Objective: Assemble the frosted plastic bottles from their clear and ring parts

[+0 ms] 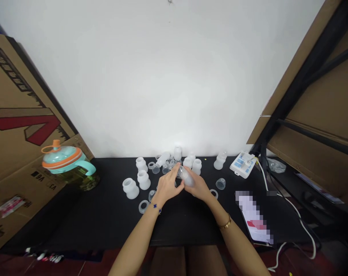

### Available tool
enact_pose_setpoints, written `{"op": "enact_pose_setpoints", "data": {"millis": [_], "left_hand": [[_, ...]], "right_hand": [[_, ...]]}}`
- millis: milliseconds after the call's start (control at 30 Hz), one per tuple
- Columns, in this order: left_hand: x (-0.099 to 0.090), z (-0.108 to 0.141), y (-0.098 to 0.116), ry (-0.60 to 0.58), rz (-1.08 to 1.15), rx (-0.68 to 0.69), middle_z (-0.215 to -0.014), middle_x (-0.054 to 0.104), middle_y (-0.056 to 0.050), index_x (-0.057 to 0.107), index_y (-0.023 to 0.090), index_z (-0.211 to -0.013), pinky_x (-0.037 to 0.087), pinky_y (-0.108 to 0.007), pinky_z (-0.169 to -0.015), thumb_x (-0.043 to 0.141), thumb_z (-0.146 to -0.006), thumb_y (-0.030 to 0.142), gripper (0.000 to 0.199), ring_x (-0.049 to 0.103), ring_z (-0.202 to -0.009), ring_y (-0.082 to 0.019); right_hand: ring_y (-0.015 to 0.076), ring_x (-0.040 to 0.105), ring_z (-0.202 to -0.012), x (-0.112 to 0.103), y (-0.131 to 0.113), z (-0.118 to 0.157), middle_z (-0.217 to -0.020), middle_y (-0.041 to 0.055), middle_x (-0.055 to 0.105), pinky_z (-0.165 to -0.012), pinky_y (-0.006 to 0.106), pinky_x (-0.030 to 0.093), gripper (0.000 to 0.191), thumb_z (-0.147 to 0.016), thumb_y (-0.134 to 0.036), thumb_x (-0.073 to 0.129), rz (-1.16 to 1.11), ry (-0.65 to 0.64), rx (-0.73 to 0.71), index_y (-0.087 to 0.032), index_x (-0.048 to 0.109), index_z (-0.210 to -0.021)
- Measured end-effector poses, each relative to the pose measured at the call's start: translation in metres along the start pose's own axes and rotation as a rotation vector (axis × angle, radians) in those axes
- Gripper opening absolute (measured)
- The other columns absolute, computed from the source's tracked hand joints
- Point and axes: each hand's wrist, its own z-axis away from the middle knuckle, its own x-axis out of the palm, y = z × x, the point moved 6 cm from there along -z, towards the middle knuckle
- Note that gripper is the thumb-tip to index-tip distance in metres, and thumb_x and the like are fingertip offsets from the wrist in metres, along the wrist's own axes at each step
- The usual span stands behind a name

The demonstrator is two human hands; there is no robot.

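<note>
Above the middle of the black table, a small frosted white bottle (187, 178) with a clear top lies tilted between my hands. My right hand (199, 187) is wrapped round its body. My left hand (168, 187) has its fingers at the clear top, closed against it. To the left stand open-necked white bottles (130, 188), and behind my hands are several more, among clear domed caps (165, 168) and rings. A clear ring (143, 206) and a clear cap (151, 194) lie by my left wrist. Another cap (220, 183) rests right of my right hand.
A teal and orange lidded jug (76, 168) stands at the left beside a cardboard box (24, 153). On the right are a capped bottle (220, 160), a white power strip (243, 165) with a cable, and a phone (254, 218). A white wall (174, 84) borders the table's back.
</note>
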Motion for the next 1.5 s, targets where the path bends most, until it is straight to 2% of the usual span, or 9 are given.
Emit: {"op": "enact_pose_setpoints", "data": {"millis": [200, 433, 567, 733, 933, 1100, 1167, 1367, 1500], "left_hand": [[-0.004, -0.001, 0.004, 0.069, -0.063, 0.028, -0.143, 0.059, -0.009, 0.030, 0.022, -0.157, 0.059, -0.036, -0.096, 0.063, -0.084, 0.023, 0.079, 0.065, -0.121, -0.026], [-0.007, 0.000, 0.005, 0.115, -0.079, 0.064, -0.141, 0.061, -0.010, 0.034, 0.020, -0.155, 0.060, -0.035, -0.093, 0.063, -0.081, 0.022, 0.079, 0.068, -0.117, -0.026], [-0.007, 0.001, 0.005, 0.114, -0.087, 0.089, -0.140, 0.062, -0.012, 0.032, 0.019, -0.155, 0.061, -0.034, -0.088, 0.063, -0.081, 0.022, 0.080, 0.070, -0.112, -0.026], [-0.008, 0.001, 0.005, 0.128, -0.114, 0.106, -0.131, 0.068, -0.012, 0.032, 0.018, -0.155, 0.062, -0.033, -0.080, 0.065, -0.081, 0.023, 0.082, 0.074, -0.100, -0.025], [-0.009, 0.001, 0.004, 0.126, -0.131, 0.112, -0.111, 0.076, -0.009, 0.032, 0.018, -0.155, 0.062, -0.031, -0.077, 0.065, -0.081, 0.024, 0.081, 0.075, -0.084, -0.023], [-0.007, 0.002, 0.003, 0.133, -0.134, 0.125, -0.093, 0.078, -0.006, 0.033, 0.016, -0.155, 0.061, -0.029, -0.075, 0.064, -0.083, 0.023, 0.078, 0.076, -0.081, -0.023], [-0.007, 0.003, 0.003, 0.132, -0.132, 0.127, -0.097, 0.078, -0.007, 0.033, 0.016, -0.155, 0.061, -0.029, -0.077, 0.064, -0.084, 0.023, 0.077, 0.076, -0.083, -0.022], [-0.007, 0.000, 0.002, 0.067, -0.091, 0.103, -0.135, 0.066, -0.010, 0.028, 0.022, -0.157, 0.062, -0.031, -0.084, 0.063, -0.088, 0.026, 0.077, 0.075, -0.097, -0.022], [-0.010, -0.001, 0.003, 0.042, -0.045, 0.086, -0.139, 0.063, -0.011, 0.027, 0.024, -0.158, 0.062, -0.033, -0.086, 0.064, -0.090, 0.032, 0.077, 0.073, -0.104, -0.024]], "right_hand": [[0.0300, 0.055, -0.133, 0.000, -0.003, 0.001, -0.152, 0.0038, 0.050, -0.107, 0.044, 0.048, 0.076, -0.086, -0.030, 0.064, 0.102, 0.021, -0.010, -0.032, 0.035, -0.156], [0.0327, 0.061, -0.124, 0.001, 0.000, -0.002, -0.144, 0.0086, 0.058, -0.104, 0.046, 0.048, 0.083, -0.079, -0.035, 0.075, -0.137, -0.050, 0.124, -0.026, 0.040, -0.153], [0.0313, 0.062, -0.119, 0.000, -0.007, -0.004, -0.136, 0.0058, 0.064, -0.103, 0.044, 0.048, 0.071, -0.080, -0.036, 0.075, -0.228, -0.072, 0.075, -0.025, 0.050, -0.145], [0.0306, 0.065, -0.113, -0.002, -0.008, -0.004, -0.128, 0.0059, 0.068, -0.099, 0.042, 0.049, 0.065, -0.081, -0.034, 0.073, -0.201, -0.058, 0.066, -0.023, 0.054, -0.142], [0.0293, 0.067, -0.105, -0.002, -0.009, -0.003, -0.123, 0.0049, 0.070, -0.094, 0.041, 0.052, 0.063, -0.082, -0.034, 0.070, -0.158, -0.061, 0.084, -0.024, 0.054, -0.142], [0.0303, 0.066, -0.110, -0.003, -0.010, -0.003, -0.128, 0.0059, 0.068, -0.095, 0.040, 0.052, 0.064, -0.081, -0.035, 0.071, -0.157, -0.056, 0.094, -0.023, 0.054, -0.142], [0.0298, 0.066, -0.110, -0.003, -0.009, -0.002, -0.127, 0.0055, 0.068, -0.094, 0.040, 0.052, 0.064, -0.081, -0.035, 0.070, -0.151, -0.053, 0.098, -0.023, 0.054, -0.142], [0.0296, 0.067, -0.107, -0.003, -0.002, -0.002, -0.126, 0.0046, 0.069, -0.092, 0.039, 0.052, 0.065, -0.081, -0.035, 0.070, -0.111, -0.041, 0.101, -0.025, 0.052, -0.142], [0.0304, 0.068, -0.106, -0.002, -0.001, -0.002, -0.123, 0.0046, 0.070, -0.090, 0.040, 0.053, 0.063, -0.083, -0.037, 0.069, -0.068, -0.032, 0.098, -0.026, 0.052, -0.143]]}}
